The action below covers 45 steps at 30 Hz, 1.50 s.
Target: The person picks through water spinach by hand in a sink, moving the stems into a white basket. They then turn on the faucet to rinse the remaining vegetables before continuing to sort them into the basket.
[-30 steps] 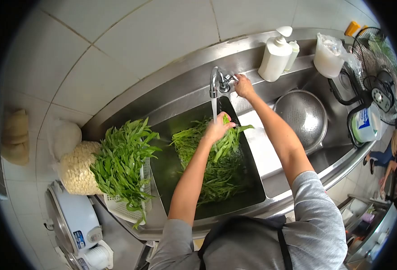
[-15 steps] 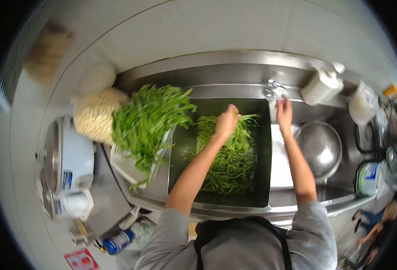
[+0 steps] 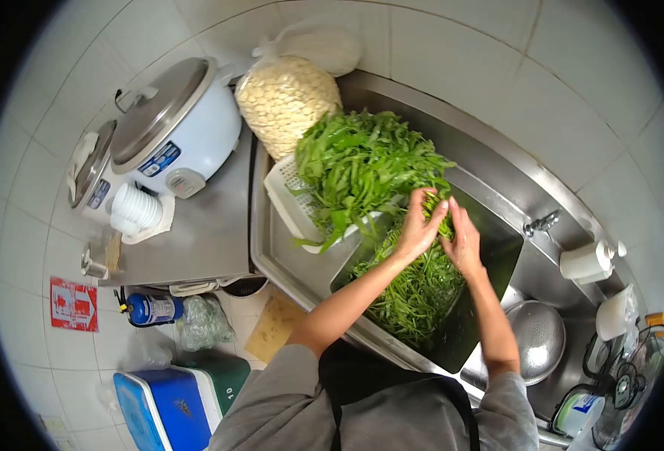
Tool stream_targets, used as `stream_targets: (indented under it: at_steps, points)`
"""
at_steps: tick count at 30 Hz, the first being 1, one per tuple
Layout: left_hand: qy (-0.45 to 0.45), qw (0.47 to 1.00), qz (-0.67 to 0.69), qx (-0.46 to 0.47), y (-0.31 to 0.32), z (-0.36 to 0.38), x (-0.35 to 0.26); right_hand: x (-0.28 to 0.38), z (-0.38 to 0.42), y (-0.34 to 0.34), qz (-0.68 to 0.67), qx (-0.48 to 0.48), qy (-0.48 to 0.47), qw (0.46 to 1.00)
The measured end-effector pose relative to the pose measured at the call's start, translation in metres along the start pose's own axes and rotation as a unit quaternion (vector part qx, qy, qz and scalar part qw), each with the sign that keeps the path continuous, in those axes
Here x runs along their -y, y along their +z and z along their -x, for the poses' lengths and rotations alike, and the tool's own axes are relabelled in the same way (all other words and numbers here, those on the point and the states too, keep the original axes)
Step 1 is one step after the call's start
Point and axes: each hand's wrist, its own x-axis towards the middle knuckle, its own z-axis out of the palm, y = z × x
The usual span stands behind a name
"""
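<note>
Over the dark sink basin [image 3: 497, 293], my left hand [image 3: 420, 228] and my right hand [image 3: 463, 237] are close together. Green stems and leaves show between them, held by both hands. Below lie more loose greens [image 3: 415, 301] in the basin. A large heap of leafy greens [image 3: 369, 165] rests in a white perforated basket [image 3: 291, 195] to the left of my hands, and its leaves reach close to my left hand.
Right of the basin are a metal colander [image 3: 535, 342], a faucet [image 3: 542, 223] and a white bottle [image 3: 591, 261]. A bag of pale pieces [image 3: 287, 101] stands behind the basket. A rice cooker [image 3: 189, 135] and stacked white cups [image 3: 135, 207] are at the left.
The view has turned left. My right hand has moved from near the faucet to beside my left hand, and both now hold greens close to the basket.
</note>
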Motion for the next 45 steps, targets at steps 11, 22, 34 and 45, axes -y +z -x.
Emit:
stream_targets:
  at_steps: [11, 22, 34, 45]
  points:
    - [-0.201, 0.92, -0.335, 0.014, -0.222, -0.035, 0.038, 0.098, -0.201, 0.056, 0.276, 0.169, -0.377, 0.868]
    - [-0.167, 0.895, -0.402, 0.095, -0.268, -0.06, 0.07, 0.162, -0.235, 0.23, 0.45, 0.354, -0.568, 0.591]
    - [-0.414, 0.823, -0.338, 0.193, -0.279, -0.109, 0.074, 0.073, -0.224, 0.115, 0.042, 0.473, -0.054, 0.879]
    - [-0.198, 0.892, -0.289, 0.286, -0.311, -0.042, 0.097, 0.059, -0.191, 0.147, 0.03, 0.259, -0.244, 0.934]
